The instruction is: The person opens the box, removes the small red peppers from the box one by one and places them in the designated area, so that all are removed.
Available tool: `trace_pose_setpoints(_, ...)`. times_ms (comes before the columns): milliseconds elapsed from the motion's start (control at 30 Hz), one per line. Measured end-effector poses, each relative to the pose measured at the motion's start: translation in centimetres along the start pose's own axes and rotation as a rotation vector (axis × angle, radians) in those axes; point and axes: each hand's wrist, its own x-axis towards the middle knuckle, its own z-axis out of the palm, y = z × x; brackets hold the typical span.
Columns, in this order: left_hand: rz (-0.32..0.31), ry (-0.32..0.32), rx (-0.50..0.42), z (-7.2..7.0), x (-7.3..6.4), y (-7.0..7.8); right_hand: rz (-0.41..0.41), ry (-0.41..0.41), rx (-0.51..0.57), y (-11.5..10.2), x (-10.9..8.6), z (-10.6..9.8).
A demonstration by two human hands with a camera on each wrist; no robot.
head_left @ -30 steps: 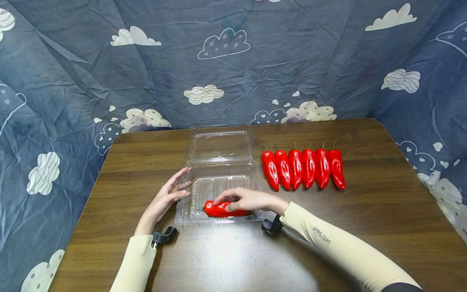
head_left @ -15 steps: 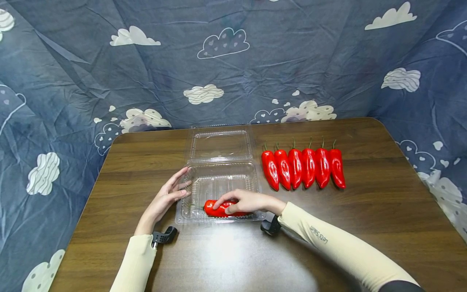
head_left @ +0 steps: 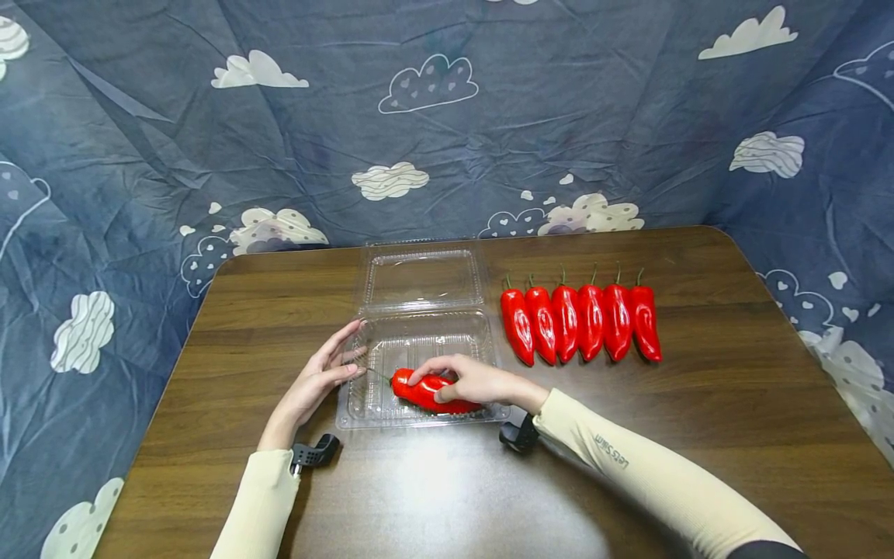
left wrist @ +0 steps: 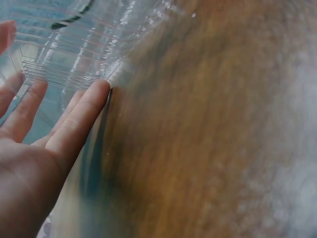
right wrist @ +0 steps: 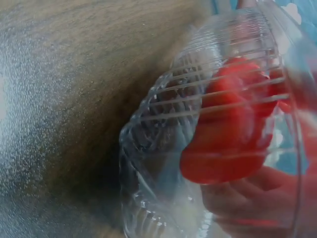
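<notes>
In the head view, my right hand [head_left: 478,380] grips a red pepper [head_left: 419,393] across its body, thumb on the near side and fingers on the far side. The pepper lies slantwise inside the clear plastic container [head_left: 401,353], its stem pointing left. Through the container wall [right wrist: 148,119] in the right wrist view, the red pepper [right wrist: 230,129] shows above the hand [right wrist: 252,198]. My left hand [head_left: 317,380] rests at the container's left side with fingers extended. In the left wrist view, those fingers [left wrist: 79,114] touch the ribbed plastic, and a green stem [left wrist: 72,20] shows through it.
The container's lid [head_left: 424,279] lies folded back behind it. Several red peppers [head_left: 590,322] stand in a row to the right, stems toward the back. Under everything is a brown wooden table [head_left: 712,388], with a cloud-patterned cloth [head_left: 531,132] hanging behind.
The pepper's stem end has turned toward the back of the container, so it now lies at a slant, the right hand still holding it. The left hand has stayed put.
</notes>
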Motion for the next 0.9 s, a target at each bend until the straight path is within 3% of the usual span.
trace_pose_setpoints(200,0.006,-0.006,0.004,-0.1,0.0,-0.2,-0.043,0.063,0.034,-0.5,-0.3,-0.6)
trace_pose_setpoints(900,0.014,-0.008,0.017,-0.1,0.0,-0.2,-0.02,0.238,0.154,-0.8,-2.4,-3.4)
